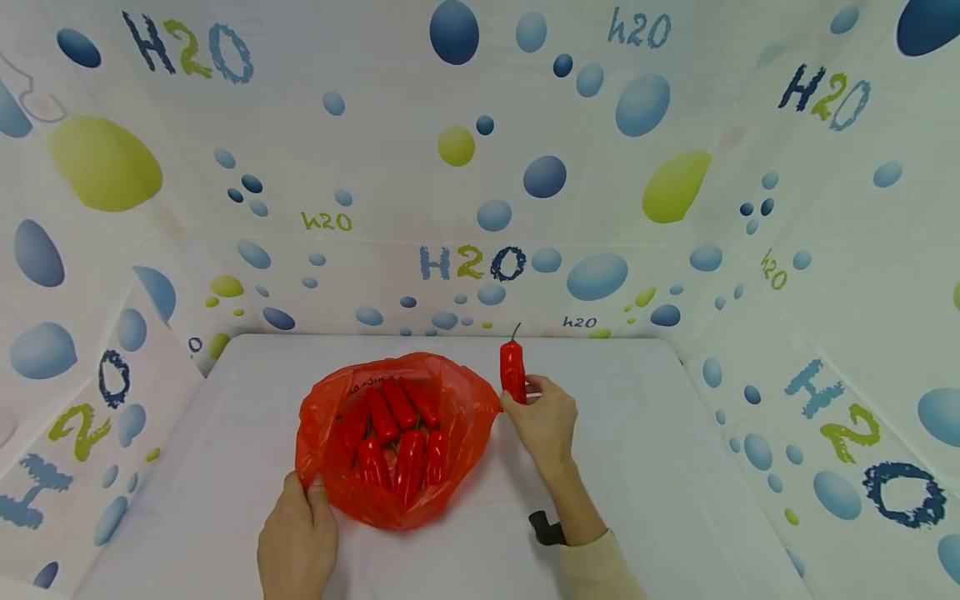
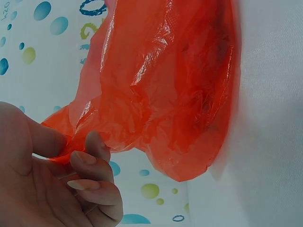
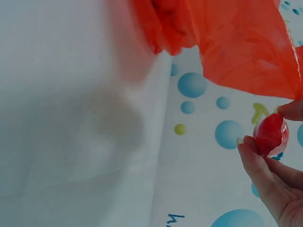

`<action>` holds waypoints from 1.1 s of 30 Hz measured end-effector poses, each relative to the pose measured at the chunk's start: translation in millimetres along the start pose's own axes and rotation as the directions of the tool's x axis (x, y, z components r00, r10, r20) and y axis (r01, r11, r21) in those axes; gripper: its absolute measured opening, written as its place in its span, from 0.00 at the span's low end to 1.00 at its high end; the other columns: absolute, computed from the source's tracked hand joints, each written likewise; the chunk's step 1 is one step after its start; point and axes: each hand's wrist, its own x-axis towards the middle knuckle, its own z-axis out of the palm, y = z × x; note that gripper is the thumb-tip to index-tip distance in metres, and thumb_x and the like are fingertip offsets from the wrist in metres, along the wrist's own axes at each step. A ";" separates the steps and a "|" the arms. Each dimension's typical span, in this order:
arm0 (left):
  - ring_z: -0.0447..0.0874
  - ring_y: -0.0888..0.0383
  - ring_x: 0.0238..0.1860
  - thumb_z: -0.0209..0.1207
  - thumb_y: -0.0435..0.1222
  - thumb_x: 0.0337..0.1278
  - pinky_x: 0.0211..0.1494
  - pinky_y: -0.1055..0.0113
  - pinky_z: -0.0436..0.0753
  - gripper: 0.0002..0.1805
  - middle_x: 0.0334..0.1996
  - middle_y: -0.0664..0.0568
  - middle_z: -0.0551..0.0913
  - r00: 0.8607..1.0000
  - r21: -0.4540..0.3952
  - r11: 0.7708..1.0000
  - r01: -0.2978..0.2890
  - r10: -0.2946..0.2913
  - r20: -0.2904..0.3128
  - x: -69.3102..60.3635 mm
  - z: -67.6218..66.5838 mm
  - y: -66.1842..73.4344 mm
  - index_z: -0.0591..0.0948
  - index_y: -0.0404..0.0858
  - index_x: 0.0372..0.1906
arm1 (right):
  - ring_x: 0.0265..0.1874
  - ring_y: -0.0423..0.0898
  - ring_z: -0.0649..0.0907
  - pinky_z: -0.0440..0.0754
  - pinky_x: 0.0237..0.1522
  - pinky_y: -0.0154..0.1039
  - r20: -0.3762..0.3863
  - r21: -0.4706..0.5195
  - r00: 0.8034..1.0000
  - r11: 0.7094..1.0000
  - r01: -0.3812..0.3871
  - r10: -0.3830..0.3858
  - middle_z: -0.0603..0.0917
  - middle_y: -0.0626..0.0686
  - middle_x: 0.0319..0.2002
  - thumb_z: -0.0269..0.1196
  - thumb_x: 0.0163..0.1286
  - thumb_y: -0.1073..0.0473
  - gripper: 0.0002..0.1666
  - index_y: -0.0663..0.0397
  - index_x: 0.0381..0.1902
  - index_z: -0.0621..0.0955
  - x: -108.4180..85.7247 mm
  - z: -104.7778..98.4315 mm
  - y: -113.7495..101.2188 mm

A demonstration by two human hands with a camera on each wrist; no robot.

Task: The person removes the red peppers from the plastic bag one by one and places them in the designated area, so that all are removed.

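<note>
A red pepper [image 1: 512, 371] is held upright, green stem uppermost, above the surface [image 1: 697, 508] by the right hand [image 1: 546, 425], pinched between thumb and fingers to the right of the open red bag [image 1: 317, 421]. The bag's right edge is drawn out to a point near that thumb — whether the two are touching cannot be told. The bag's near-left rim is pinched by the left hand [image 1: 297, 537]. More red peppers [image 1: 410, 462] are gathered inside the bag, which is rested on the surface.
</note>
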 end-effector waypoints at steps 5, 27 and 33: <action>0.83 0.26 0.41 0.43 0.41 0.82 0.41 0.35 0.78 0.18 0.39 0.30 0.83 1.000 0.001 1.000 0.001 -0.001 -0.003 -0.3 0.6 -0.5 0.73 0.27 0.49 | 0.32 0.51 0.89 0.89 0.32 0.47 0.012 -0.026 0.999 0.999 -0.035 0.035 0.90 0.57 0.38 0.74 0.62 0.53 0.23 0.62 0.51 0.87 5.9 5.2 11.1; 0.83 0.24 0.39 0.44 0.40 0.81 0.35 0.35 0.77 0.18 0.39 0.28 0.83 0.999 -0.015 0.999 -0.030 0.030 -0.033 -2.9 4.0 -6.5 0.73 0.27 0.49 | 0.25 0.50 0.84 0.85 0.25 0.42 0.101 -0.152 0.981 0.977 -0.147 0.163 0.88 0.57 0.31 0.73 0.62 0.51 0.23 0.65 0.45 0.87 32.9 26.6 55.0; 0.83 0.24 0.40 0.44 0.40 0.81 0.36 0.35 0.77 0.17 0.39 0.29 0.84 0.999 -0.018 0.999 -0.032 0.032 -0.033 -4.1 4.4 -5.9 0.73 0.27 0.50 | 0.26 0.52 0.84 0.86 0.28 0.46 0.107 -0.188 0.976 0.968 -0.165 0.187 0.89 0.58 0.32 0.73 0.61 0.50 0.22 0.65 0.41 0.87 37.1 30.9 64.5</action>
